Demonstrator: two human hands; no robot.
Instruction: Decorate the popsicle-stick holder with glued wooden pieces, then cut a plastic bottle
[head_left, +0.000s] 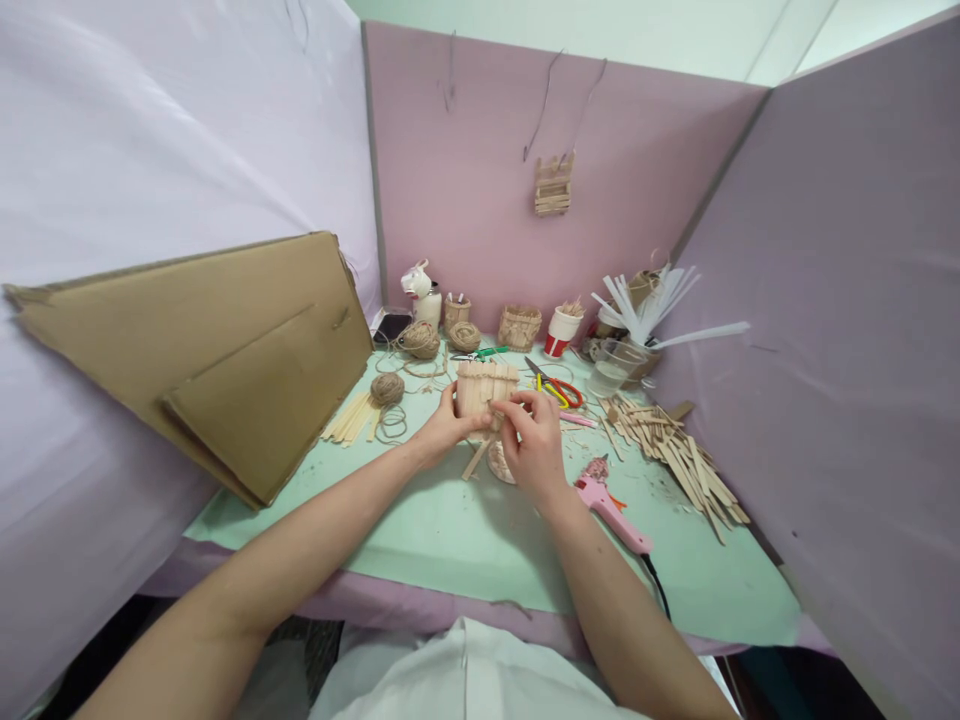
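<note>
A small basket made of wooden sticks (480,385), with a braided band round its upper edge, is held up over the middle of the table. My left hand (442,428) grips it from the left side and below, thumb across its lower front. Against the front of the basket, my right hand (534,435) has thumb and forefinger pinched together; whatever is between them is too small to make out. Beneath the hands lie a loose stick (475,460) and a pale round piece (501,462), partly hidden by my right hand.
A pink glue gun (615,515) lies at right, its cord over the edge. Beyond are piled wooden sticks (675,450), scissors (559,388), a plastic cup (611,370) and a red-white cup (562,332). At left are a twine ball (387,388), pale sticks (351,418) and leaning cardboard (225,350).
</note>
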